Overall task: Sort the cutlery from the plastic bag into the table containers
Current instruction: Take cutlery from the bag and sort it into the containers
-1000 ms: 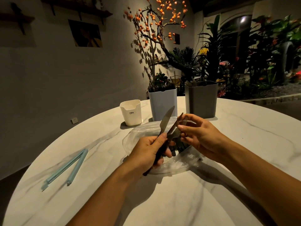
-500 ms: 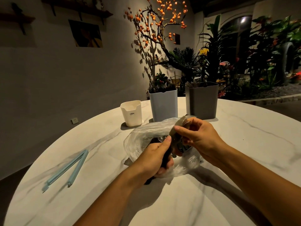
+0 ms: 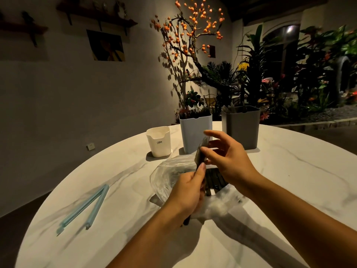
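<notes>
A clear plastic bag lies crumpled in the middle of the round marble table. Dark-handled cutlery shows inside its mouth. My left hand grips the black handles of knives, whose blades point up and away over the bag. My right hand hovers just right of the blades with fingers spread and the thumb against a blade. Behind stand three containers: a small white cup, a pale blue bin and a grey bin with cutlery tips showing above its rim.
A pale blue two-armed bag clip lies open on the table at the left. Potted plants and an orange-berried tree stand beyond the table's far edge. The table drops off to a dark floor at left.
The knives came down from a raised position to just over the bag. My right hand let go its pinch on the blades and spread its fingers. The bag has bunched up.
</notes>
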`<state>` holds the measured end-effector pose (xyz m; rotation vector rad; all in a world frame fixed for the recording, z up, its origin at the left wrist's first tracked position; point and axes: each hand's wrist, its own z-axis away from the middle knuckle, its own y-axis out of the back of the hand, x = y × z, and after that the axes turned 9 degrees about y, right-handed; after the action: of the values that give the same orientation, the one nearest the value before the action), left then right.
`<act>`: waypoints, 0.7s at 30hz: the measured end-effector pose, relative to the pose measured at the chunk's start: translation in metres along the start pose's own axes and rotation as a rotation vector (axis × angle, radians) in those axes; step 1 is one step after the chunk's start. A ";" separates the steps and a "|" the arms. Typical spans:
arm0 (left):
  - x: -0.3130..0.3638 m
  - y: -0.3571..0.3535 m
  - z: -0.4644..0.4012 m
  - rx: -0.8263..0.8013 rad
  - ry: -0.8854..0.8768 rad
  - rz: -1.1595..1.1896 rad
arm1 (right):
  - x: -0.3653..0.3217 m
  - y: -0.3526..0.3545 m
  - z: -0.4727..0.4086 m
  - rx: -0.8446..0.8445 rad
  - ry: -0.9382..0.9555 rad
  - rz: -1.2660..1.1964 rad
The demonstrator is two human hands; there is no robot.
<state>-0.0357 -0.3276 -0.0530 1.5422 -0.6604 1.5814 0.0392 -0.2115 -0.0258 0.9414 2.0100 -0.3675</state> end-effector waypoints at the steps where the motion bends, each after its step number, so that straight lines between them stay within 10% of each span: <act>1: 0.001 0.000 -0.002 0.008 0.011 0.027 | -0.004 -0.001 -0.003 -0.006 0.027 0.034; 11: 0.028 -0.009 -0.020 0.285 -0.019 0.037 | -0.049 -0.009 -0.031 -0.060 0.247 0.257; 21: 0.013 -0.009 -0.050 0.216 0.268 0.015 | -0.040 -0.007 -0.024 -0.294 0.319 0.505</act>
<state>-0.0548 -0.2793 -0.0479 1.4413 -0.3633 1.8785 0.0337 -0.2218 0.0203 1.3261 1.9402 0.3673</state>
